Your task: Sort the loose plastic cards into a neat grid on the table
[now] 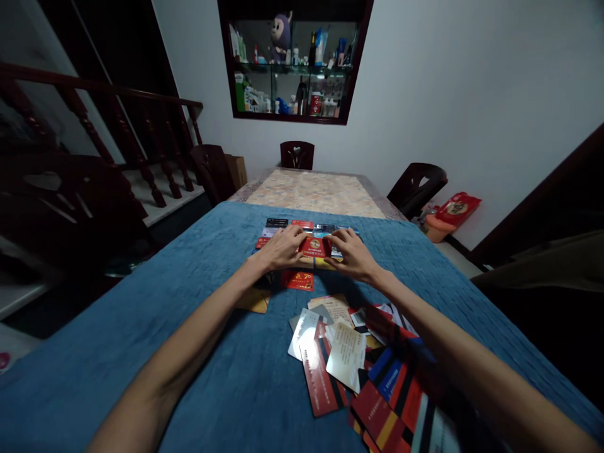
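A red card (315, 246) with a round pale emblem is held flat by its two sides between my hands. My left hand (279, 249) grips its left edge with thumb and fingers, and my right hand (353, 253) pinches the right edge. Rows of cards lie under and around them, including a black card (277, 222) at the far left of the top row. Another red card with gold print (298, 280) lies just nearer to me. A gold card (255, 301) sits partly behind my left forearm. My hands hide part of the rows.
A loose heap of bank-type cards (346, 355) spreads at the near right, partly under my right forearm. Everything lies on a blue cloth (202, 371) over the table. Beyond it shows a patterned tabletop (311, 189), with chairs around and a wall cabinet (290, 66) behind.
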`<state>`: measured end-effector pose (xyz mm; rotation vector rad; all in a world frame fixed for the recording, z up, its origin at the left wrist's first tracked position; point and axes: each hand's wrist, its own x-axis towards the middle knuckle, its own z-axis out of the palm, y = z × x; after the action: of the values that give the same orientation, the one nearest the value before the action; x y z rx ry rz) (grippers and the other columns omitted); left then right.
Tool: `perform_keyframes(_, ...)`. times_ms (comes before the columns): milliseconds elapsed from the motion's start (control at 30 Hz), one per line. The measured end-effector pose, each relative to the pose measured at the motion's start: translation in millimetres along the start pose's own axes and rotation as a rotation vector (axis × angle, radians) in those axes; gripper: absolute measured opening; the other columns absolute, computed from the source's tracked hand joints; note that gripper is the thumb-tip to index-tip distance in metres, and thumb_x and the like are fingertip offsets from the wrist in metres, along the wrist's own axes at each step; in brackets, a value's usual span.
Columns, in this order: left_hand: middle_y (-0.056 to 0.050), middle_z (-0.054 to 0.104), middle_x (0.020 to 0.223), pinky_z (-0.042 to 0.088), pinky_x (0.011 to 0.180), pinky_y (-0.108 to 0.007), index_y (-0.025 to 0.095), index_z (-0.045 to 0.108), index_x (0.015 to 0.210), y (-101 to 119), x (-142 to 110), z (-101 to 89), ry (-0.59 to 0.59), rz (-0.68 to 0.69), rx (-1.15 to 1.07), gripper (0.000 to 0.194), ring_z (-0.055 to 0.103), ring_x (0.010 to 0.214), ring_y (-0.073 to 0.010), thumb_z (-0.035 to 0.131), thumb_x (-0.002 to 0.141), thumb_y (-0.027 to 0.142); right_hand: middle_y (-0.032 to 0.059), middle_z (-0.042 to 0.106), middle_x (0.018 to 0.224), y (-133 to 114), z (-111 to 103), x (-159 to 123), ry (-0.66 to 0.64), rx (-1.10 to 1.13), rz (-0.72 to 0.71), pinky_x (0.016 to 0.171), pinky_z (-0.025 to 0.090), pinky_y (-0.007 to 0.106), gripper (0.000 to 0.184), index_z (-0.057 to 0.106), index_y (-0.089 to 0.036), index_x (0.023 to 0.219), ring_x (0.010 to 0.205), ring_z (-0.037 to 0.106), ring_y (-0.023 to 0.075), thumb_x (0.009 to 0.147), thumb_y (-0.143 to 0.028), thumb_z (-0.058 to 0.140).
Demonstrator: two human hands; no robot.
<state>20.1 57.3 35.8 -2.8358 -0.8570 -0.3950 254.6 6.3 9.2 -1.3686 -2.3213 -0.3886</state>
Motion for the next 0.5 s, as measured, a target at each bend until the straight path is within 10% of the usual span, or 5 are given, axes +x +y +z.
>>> perform_keyframes(500,-0.011,0.061,0.116,0.042,0.087,-0.037,0.019,0.065,0.108,-45.0,19.8,25.9,-0.152,-0.112,-0.027,0.024,0.053,0.109,-0.0277,0.057,0.085,0.023,0.0117,0.066,0.115,9.6,31.4,41.7,-0.191,0.033,0.086,0.088,0.039,0.038,0.028,0.071,-0.021,0.111,0.104,0.049,0.0283,0.085,-0.028,0.064)
